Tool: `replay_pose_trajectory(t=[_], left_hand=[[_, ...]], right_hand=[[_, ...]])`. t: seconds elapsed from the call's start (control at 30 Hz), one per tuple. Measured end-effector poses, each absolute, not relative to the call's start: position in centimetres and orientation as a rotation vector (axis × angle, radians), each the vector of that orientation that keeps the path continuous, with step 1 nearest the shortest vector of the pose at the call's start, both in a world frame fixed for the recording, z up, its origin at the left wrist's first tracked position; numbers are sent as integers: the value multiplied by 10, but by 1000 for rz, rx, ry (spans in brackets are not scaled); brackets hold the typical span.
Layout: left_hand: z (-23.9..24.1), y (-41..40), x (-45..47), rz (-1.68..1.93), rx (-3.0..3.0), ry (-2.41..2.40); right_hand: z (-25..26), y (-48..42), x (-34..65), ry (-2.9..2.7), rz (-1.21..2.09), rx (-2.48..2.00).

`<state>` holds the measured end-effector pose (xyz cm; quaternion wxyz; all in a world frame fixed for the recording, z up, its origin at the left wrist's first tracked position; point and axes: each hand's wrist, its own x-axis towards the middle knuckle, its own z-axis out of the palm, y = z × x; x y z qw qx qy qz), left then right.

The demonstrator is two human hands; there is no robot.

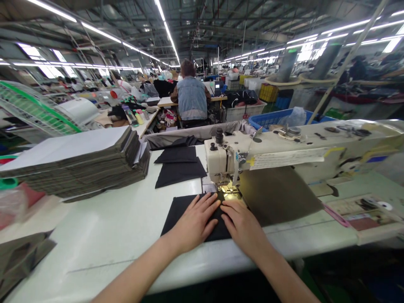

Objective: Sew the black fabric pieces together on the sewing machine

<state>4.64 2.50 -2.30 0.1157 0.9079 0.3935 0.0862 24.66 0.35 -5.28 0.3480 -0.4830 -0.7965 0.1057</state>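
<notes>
My left hand (194,221) lies flat, fingers spread, on a black fabric piece (176,212) spread on the white table (120,227). Beside it, my right hand (241,225) also rests flat on the same fabric, its fingertips just in front of the presser foot (227,188) of a cream sewing machine (284,153). Both hands press the cloth down and hold nothing. The fabric's far edge runs under the machine's head.
Two more black fabric pieces (179,166) lie behind the machine head. A tall stack of grey cut pieces (78,162) fills the left side. A dark panel (277,193) sits under the machine arm. A person in a denim vest (191,99) sits at a bench ahead.
</notes>
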Motion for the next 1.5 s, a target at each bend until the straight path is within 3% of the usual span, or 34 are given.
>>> replay_pose_trajectory(t=[0.7,0.97,1.5], left_hand=[[-23,45,34,237,2676,1084],[-12,5,36,248,2741,684],[-28,86,26,478,2719,776]], right_hand=[[-61,9,248,-2129,180,-1224],[-56,-25,269,-2190,111,-1081],[-52,25,251,-2180,135,-1293]])
